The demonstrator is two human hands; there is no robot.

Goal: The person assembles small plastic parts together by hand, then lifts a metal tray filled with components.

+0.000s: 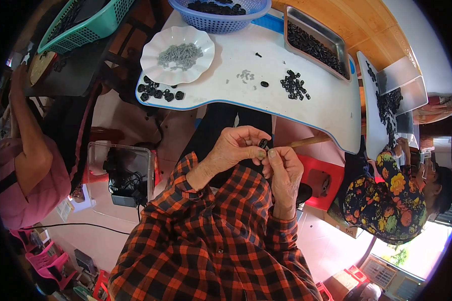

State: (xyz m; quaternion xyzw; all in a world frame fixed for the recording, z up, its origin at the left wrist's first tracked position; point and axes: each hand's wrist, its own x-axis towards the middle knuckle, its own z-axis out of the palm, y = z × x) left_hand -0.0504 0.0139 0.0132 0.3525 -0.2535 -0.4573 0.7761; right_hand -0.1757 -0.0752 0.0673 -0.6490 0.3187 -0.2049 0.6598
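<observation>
Above my lap, in front of the table edge, my left hand point(232, 149) pinches a small black plastic part point(263, 143) between thumb and fingers. My right hand point(284, 169) meets it there, thumb and fingertips pressed together beside the part. Whatever the right fingertips hold is too small to make out. On the white table point(216, 60) beyond lie a pile of small black pieces point(295, 85), a single black round piece point(264, 84) and a few tiny grey pieces point(245, 76). Chunkier black parts point(158, 92) sit in a cluster near the left edge.
A white scalloped plate point(150, 57) holds many small grey pieces. Behind it stands a blue basket point(221, 22) of black parts; a metal tray point(316, 54) of black pieces is at the back right. People sit at left point(35, 175) and right point(391, 195). A clear bin point(98, 165) stands on the floor.
</observation>
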